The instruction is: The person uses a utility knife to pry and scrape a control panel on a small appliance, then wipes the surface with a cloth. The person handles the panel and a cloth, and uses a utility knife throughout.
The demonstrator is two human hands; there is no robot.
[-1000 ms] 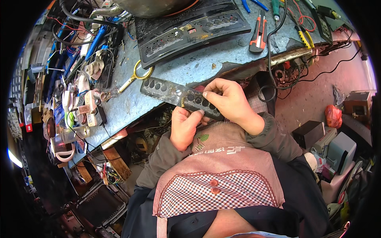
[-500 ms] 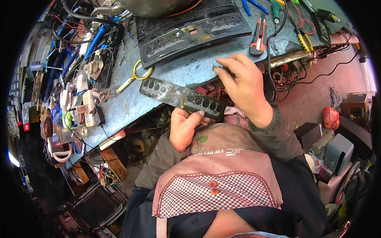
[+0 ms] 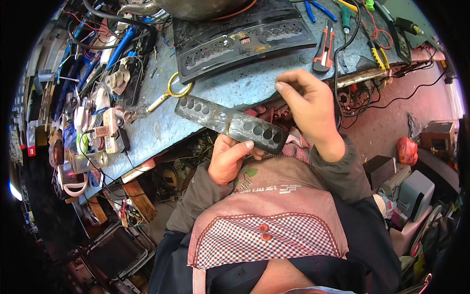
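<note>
Strip, dial centre: plastic-looking, matt, scuffed. Kettle, 12 o'clock: metal, smooth, dulled. Cooker panel, 12 o'clock: semi-gloss, grimy. Ring-headed tool, 11 o'clock: shiny, brass-like metal. Benchtop, 9 o'clock: painted, worn, patchy. Plank, 8 o'clock: bare wood, matt. Bag, 3 o'clock: crinkled plastic, glossy. Apron, 6 o'clock: woven cloth, matt; 2 smooth buttons.

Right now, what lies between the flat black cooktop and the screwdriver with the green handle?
In the head view, a red-and-grey utility knife and two long blue handles lie between them.
</note>
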